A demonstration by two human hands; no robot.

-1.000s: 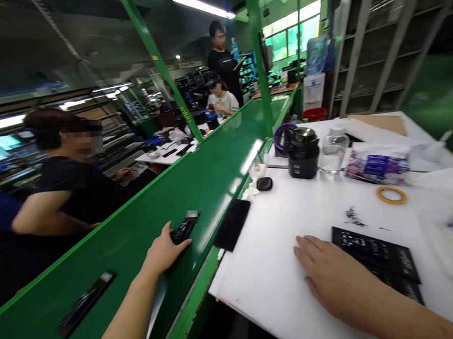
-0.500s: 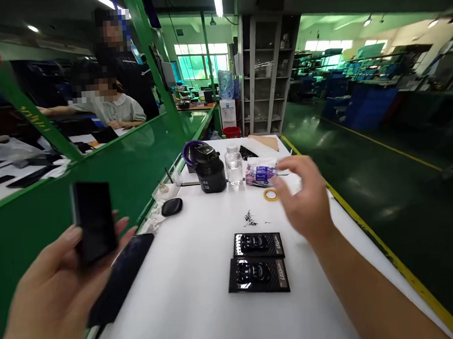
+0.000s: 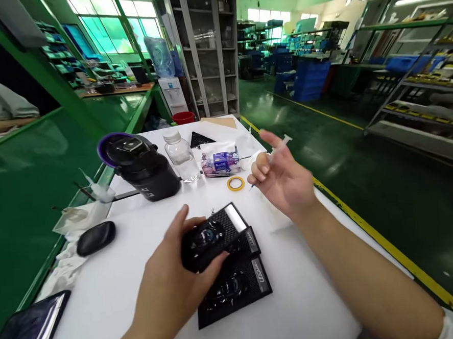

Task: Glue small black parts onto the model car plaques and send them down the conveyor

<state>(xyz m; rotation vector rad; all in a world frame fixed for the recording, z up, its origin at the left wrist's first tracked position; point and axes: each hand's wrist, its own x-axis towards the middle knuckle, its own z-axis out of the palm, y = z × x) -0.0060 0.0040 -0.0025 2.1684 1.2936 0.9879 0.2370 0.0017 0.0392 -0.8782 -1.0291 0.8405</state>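
My left hand (image 3: 171,275) grips a black display base (image 3: 228,223) by its edges, with a glossy black model car (image 3: 207,235) on its carbon-pattern top. Under it on the table lie two similar bases: one, mostly covered, shows its lettered end (image 3: 251,240), and the nearer base (image 3: 261,277) carries another black model car (image 3: 231,287). To the right, my raised right hand (image 3: 287,186) has its fingers curled around a thin clear syringe (image 3: 281,146). Its plunger end sticks up past the index finger, and a small blue tip points down toward the table.
Behind the bases are a yellow tape roll (image 3: 235,184), a printed packet (image 3: 220,162), a clear bottle (image 3: 181,157) and a black jug (image 3: 145,167). A black oval case (image 3: 96,238) sits left, with a dark tablet-like slab (image 3: 32,327) nearer. A green partition (image 3: 74,133) borders the table.
My left hand has carried the base from the left to above the other two, turning its car side up. My right hand, blurred earlier, now holds the syringe. The view has swung right.
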